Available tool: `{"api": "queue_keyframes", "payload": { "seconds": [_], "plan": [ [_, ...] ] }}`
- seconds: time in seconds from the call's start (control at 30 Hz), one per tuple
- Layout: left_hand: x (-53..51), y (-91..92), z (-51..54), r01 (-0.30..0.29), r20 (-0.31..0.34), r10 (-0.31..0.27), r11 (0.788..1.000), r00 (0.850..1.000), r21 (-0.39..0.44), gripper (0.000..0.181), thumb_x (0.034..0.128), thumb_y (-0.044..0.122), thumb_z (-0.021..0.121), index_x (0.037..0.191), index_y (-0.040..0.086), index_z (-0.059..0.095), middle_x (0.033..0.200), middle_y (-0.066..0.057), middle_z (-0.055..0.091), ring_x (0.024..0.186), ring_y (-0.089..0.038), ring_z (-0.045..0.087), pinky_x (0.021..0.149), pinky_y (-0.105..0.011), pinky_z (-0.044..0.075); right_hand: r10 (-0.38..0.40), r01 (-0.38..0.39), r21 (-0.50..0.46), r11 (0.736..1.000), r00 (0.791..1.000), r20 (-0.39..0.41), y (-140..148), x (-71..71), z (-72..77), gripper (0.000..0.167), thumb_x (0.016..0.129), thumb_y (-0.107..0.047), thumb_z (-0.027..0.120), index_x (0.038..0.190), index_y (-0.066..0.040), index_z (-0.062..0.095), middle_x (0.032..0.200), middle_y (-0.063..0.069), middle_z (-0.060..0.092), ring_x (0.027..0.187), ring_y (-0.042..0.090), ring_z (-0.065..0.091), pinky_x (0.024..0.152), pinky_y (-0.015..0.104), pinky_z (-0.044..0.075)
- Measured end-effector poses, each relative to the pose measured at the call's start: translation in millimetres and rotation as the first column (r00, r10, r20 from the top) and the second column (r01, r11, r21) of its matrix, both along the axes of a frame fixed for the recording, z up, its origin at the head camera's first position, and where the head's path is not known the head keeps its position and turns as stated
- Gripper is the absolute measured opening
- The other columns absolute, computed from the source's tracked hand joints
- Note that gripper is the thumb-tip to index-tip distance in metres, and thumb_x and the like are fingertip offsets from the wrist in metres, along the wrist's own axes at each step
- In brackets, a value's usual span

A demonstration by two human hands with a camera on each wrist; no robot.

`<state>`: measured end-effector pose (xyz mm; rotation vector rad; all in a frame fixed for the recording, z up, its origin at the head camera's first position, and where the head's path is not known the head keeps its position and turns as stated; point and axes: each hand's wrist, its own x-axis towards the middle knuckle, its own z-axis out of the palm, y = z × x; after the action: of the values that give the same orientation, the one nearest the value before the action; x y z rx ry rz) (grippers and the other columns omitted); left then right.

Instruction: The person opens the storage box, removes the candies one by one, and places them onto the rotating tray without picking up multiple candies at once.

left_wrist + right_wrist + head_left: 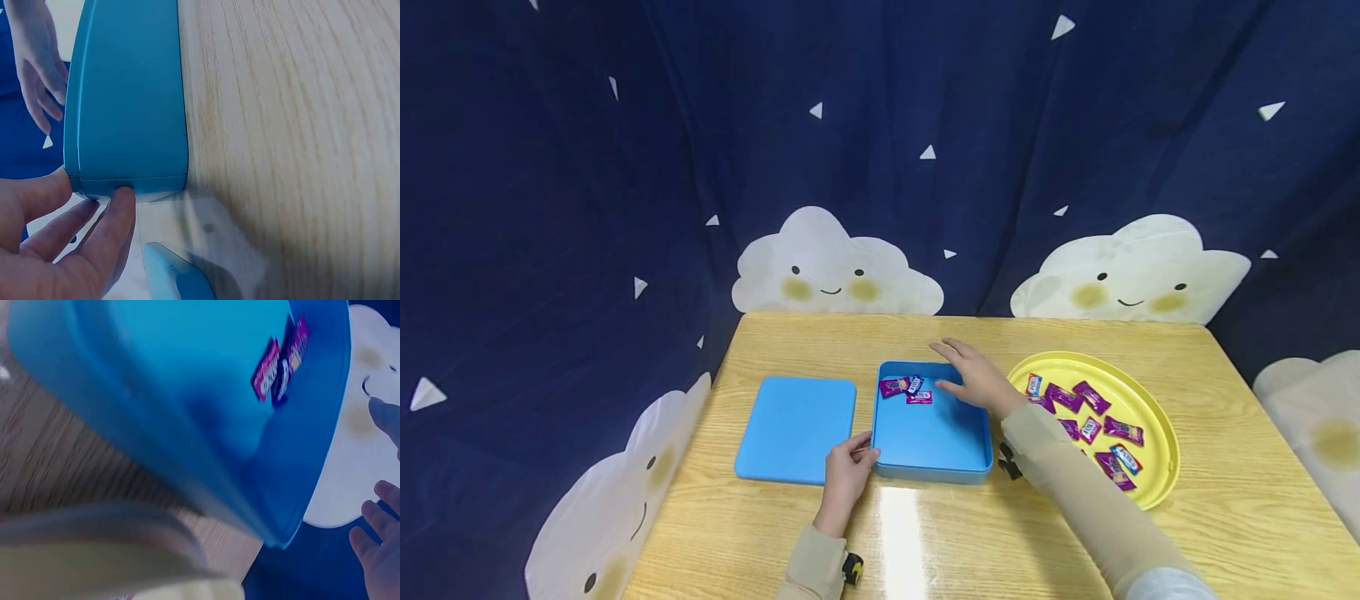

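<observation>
A blue square open box point(934, 433) stands mid-table with a few small wrapped candies point(919, 397) inside, near its back left corner. My left hand point(847, 471) holds the box at its front left corner. In the left wrist view the thumb lies at the rim and the fingertips point(127, 192) touch the side wall. Over the box's back right part is my right hand point(977, 379), fingers apart and nothing in it. The right wrist view shows that hand point(384, 550) beyond the box wall point(312, 444), also without a candy.
To the right, partly behind the right sleeve, a round yellow tray point(1167, 446) bears several purple, red and blue wrapped candies point(1123, 431). A flat blue lid point(797, 425) lies left of the box. Behind the wooden table point(985, 333) hangs a dark blue curtain point(865, 125).
</observation>
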<state>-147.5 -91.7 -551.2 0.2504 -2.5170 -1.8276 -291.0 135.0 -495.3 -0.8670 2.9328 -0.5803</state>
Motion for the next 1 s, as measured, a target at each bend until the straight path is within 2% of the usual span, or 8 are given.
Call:
{"api": "queue_keyframes", "payload": {
  "seconds": [0.13, 0.4, 0.7, 0.83, 1.0],
  "plan": [
    [0.2, 0.5, -0.1, -0.002, 0.002, 0.002, 1.0, 1.0, 0.003, 0.036, 0.0862, 0.006, 0.062, 0.12, -0.005, 0.058, 0.112, -0.022, 0.06, 0.093, -0.029, 0.063, 0.07, -0.029, 0.054, 0.056, -0.055, 0.016, 0.998, 0.998, -0.013, -12, 4.2, -0.7, 0.066, 0.083, -0.026, 0.068, 0.14, -0.014, 0.038, 0.141, 0.016, 0.036, 0.127, 0.035, 0.037, 0.1, 0.052, 0.034],
    [0.6, -0.5, -0.5, 0.005, -0.007, -0.005, 1.0, 1.0, -0.003, 0.036, 0.0861, 0.007, 0.063, 0.119, -0.005, 0.058, 0.112, -0.023, 0.06, 0.093, -0.029, 0.063, 0.07, -0.029, 0.054, 0.098, -0.103, 0.079, 0.992, 0.993, 0.066, -30, 8.5, -4.5, 0.054, 0.085, -0.019, 0.066, 0.135, -0.01, 0.045, 0.136, 0.017, 0.043, 0.124, 0.034, 0.041, 0.099, 0.048, 0.037],
    [-0.2, -0.2, -1.8, -0.004, -0.007, 0.004, 1.0, 1.0, -0.008, 0.035, 0.0864, 0.006, 0.062, 0.119, -0.005, 0.058, 0.112, -0.022, 0.061, 0.093, -0.029, 0.062, 0.07, -0.03, 0.054, 0.097, -0.134, 0.228, 0.964, 0.981, 0.166, -41, 4.4, -14.9, 0.044, 0.085, -0.011, 0.065, 0.127, -0.003, 0.053, 0.126, 0.018, 0.05, 0.116, 0.032, 0.049, 0.097, 0.044, 0.041],
    [-1.0, 0.3, -2.3, -0.004, -0.004, 0.004, 1.0, 1.0, -0.005, 0.035, 0.0868, 0.006, 0.061, 0.12, -0.004, 0.057, 0.111, -0.021, 0.061, 0.094, -0.029, 0.062, 0.071, -0.03, 0.054, 0.071, -0.128, 0.291, 0.948, 0.978, 0.198, -43, 2.0, -19.5, 0.042, 0.086, -0.012, 0.065, 0.125, -0.005, 0.055, 0.12, 0.014, 0.054, 0.111, 0.029, 0.052, 0.095, 0.043, 0.043],
    [-1.3, -0.4, -3.2, -0.002, -0.005, 0.002, 1.0, 1.0, -0.001, 0.035, 0.0866, 0.006, 0.062, 0.12, -0.004, 0.057, 0.111, -0.021, 0.061, 0.094, -0.029, 0.062, 0.071, -0.029, 0.054, 0.04, -0.11, 0.312, 0.944, 0.974, 0.224, -46, 0.3, -25.6, 0.035, 0.085, -0.012, 0.065, 0.12, -0.005, 0.059, 0.113, 0.012, 0.057, 0.106, 0.027, 0.055, 0.093, 0.041, 0.045]
  ]
}}
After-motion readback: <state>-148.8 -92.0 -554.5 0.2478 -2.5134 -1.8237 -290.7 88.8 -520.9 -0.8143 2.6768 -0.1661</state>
